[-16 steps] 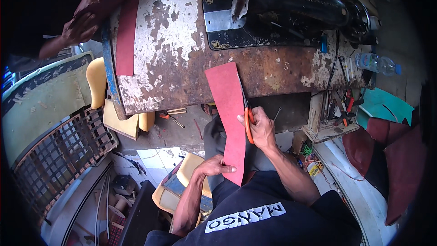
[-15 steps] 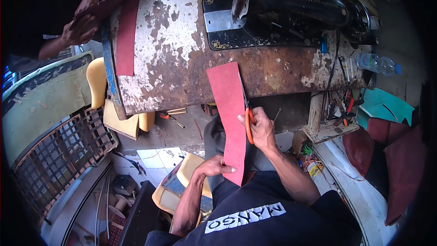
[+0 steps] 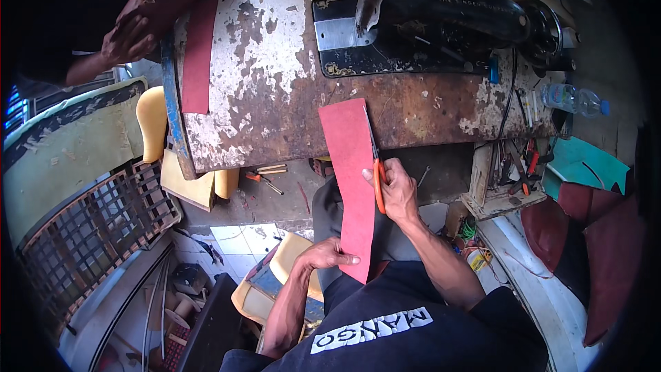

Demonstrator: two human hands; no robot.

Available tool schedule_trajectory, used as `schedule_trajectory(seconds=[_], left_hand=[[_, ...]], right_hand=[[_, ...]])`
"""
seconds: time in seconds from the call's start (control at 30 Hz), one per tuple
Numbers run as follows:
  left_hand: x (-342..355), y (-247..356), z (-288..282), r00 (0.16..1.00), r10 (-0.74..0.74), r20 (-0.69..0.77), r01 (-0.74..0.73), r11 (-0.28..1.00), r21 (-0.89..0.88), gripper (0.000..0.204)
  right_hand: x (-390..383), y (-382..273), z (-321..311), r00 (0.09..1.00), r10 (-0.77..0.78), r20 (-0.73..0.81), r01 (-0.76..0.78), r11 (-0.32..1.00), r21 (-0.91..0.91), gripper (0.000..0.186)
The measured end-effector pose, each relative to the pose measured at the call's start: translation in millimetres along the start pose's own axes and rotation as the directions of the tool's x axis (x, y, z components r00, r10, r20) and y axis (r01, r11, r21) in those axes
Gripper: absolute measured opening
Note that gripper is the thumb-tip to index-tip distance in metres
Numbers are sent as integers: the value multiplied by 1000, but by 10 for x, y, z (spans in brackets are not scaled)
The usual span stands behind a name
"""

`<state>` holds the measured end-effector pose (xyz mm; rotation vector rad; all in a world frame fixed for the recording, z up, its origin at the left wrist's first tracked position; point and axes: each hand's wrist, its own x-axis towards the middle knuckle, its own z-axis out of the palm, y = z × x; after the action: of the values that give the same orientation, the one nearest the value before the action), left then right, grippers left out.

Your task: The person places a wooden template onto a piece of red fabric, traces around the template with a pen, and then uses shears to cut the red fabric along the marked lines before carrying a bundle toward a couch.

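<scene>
A long strip of red leather-like sheet [image 3: 348, 165] hangs lengthwise in front of me, its far end over the sewing table's near edge. My left hand [image 3: 328, 255] pinches the strip's near end, thumb on top. In my right hand [image 3: 398, 193] is a pair of scissors [image 3: 379, 186] with orange handles, fingers wrapped round the loops. Their blades point away from me and lie along the strip's right edge; how far the blades are apart I cannot tell.
A black sewing machine [image 3: 441, 17] stands on the worn table [image 3: 275, 110], with another red strip [image 3: 197, 72] at left. Another person's hands [image 3: 131, 38] hold dark red material there. A plastic bottle [image 3: 575, 100] lies at right, above a tool box [image 3: 506, 200]. Yellow padded pieces [image 3: 151, 124] stand at left.
The view has shifted slightly, and the scissors have moved a little farther from me along the strip's edge. My left hand keeps its hold. The other person's hands have shifted slightly.
</scene>
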<state>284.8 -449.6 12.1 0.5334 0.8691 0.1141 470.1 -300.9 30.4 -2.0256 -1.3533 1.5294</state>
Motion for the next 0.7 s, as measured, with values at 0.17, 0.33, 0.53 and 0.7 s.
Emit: schedule_trajectory(seconds=[0.17, 0.33, 0.53, 0.7], left_hand=[[-23, -27, -8, 999, -37, 18, 37, 999, 10, 34], [4, -92, 42, 999, -28, 38, 27, 999, 22, 36], [5, -103, 107, 997, -64, 42, 65, 997, -30, 39], [-16, -99, 92, 999, -11, 50, 11, 1000, -4, 39]], right_hand=[[-21, 44, 6, 1000, 13, -4, -13, 1000, 19, 41], [-15, -85, 7, 1000, 27, -1, -27, 999, 44, 43], [17, 29, -13, 1000, 4, 3, -4, 1000, 16, 44], [32, 51, 36, 999, -12, 31, 10, 999, 37, 43]])
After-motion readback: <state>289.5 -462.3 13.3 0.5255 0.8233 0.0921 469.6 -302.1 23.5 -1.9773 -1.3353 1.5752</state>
